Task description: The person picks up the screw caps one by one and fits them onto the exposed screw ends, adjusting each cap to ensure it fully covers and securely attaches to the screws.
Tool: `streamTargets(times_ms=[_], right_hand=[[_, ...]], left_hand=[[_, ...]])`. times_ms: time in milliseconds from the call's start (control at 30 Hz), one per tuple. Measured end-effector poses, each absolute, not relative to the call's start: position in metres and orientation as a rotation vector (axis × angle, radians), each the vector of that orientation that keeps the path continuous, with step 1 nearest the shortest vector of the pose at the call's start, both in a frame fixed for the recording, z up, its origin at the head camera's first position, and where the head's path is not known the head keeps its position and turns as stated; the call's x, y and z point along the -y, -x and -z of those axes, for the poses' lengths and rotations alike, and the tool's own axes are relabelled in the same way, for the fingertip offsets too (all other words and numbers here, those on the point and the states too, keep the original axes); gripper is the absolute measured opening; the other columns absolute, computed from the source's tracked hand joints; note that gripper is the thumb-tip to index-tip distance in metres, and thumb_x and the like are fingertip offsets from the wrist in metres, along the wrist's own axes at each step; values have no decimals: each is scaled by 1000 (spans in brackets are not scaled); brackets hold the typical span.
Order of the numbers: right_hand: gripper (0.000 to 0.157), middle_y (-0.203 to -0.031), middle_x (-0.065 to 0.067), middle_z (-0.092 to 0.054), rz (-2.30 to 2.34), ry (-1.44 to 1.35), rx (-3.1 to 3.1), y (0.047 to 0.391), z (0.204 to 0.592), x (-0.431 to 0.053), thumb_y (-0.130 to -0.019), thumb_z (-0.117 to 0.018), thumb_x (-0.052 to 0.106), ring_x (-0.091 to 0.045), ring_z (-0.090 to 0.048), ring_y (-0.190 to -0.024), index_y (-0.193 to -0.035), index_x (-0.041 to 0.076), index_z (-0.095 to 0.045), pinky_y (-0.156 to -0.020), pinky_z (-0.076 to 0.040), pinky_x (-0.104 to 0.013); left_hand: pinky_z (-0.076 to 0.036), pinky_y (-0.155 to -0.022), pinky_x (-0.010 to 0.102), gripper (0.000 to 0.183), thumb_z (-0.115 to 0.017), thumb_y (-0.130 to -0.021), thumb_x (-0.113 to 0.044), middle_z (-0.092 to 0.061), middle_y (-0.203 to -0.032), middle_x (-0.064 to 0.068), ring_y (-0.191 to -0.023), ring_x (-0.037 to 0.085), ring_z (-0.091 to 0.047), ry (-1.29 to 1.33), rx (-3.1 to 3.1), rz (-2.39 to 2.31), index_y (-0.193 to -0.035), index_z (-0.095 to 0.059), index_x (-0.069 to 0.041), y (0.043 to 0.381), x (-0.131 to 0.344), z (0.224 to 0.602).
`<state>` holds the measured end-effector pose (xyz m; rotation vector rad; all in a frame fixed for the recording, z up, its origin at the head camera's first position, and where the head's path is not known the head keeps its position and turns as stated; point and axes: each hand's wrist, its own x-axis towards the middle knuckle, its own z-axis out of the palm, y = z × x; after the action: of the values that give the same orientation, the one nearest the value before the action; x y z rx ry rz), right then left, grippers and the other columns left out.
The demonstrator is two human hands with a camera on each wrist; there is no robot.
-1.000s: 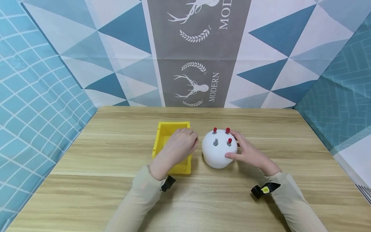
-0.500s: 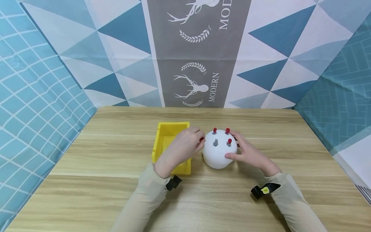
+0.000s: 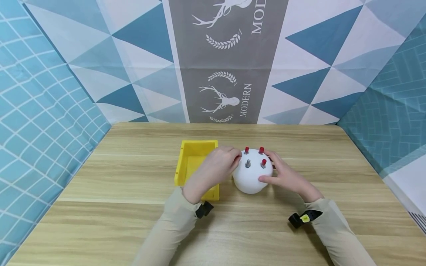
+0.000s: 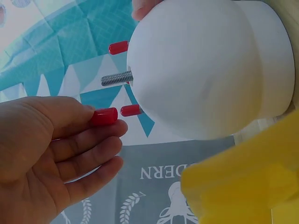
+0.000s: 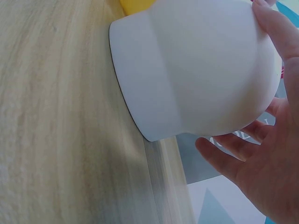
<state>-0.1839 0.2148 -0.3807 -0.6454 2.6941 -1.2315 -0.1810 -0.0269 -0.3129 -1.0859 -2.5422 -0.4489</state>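
A white dome-shaped block (image 3: 247,181) stands on the table, with metal threaded studs on its rounded top. Red caps (image 3: 263,162) cover three of them; one stud (image 4: 117,78) at the near left is bare, its thread showing. Thumb and forefinger of my left hand (image 3: 217,164) pinch a loose red cap (image 4: 105,116), its end pointing toward the dome and just apart from the studs in the left wrist view. From the right side, my right hand (image 3: 286,175) holds the dome, thumb at the front and fingers around the back; in the right wrist view they curve along its wall.
A yellow open bin (image 3: 179,166) sits left of the dome, beneath my left forearm and hand. The wooden table (image 3: 110,218) runs back to a patterned cloth wall (image 3: 221,55). Each wrist wears a black strap with a small camera (image 3: 296,220).
My left hand has moved right from over the yellow bin to the dome's left upper edge, bringing the red cap along. The right hand and the dome have stayed put.
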Motion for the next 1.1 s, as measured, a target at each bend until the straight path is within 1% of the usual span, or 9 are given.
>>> streamTargets(times_ms=[333,500,700,1100], right_hand=[[88,-140,-9,-28,1235,647,-2693,185,381,-215,-76,-70,39,-30,-38,-121,-142,14,-18,-95,-38,-54],[89,-140,-10,-28,1231,654,-2690,185,382,-215,-76,-70,39,-30,-38,-122,-143,13,-17,-95,-38,-54],[89,-141,-9,-27,1247,659,-2674,186,381,-215,-77,-70,39,-30,-38,-122,-143,14,-16,-95,-38,-54],[88,-142,-9,-26,1269,684,-2653,186,382,-215,-78,-70,36,-30,-38,-123,-143,13,-15,-96,-37,-52]], left_hand=[[-50,-79,23,16,-57,-89,-14,-66,-93,3,-84,15,-59,1083,2578,466,-101,-64,-6,179,20,310],[-50,-83,26,18,-58,-88,-15,-66,-99,4,-89,16,-60,1085,2586,475,-103,-63,-7,178,16,309],[-49,-83,25,15,-59,-87,-14,-66,-96,2,-87,15,-60,1085,2567,485,-101,-63,-7,178,14,308],[-49,-75,22,10,-57,-88,-12,-66,-89,1,-80,14,-58,1097,2517,490,-96,-63,-8,177,8,309]])
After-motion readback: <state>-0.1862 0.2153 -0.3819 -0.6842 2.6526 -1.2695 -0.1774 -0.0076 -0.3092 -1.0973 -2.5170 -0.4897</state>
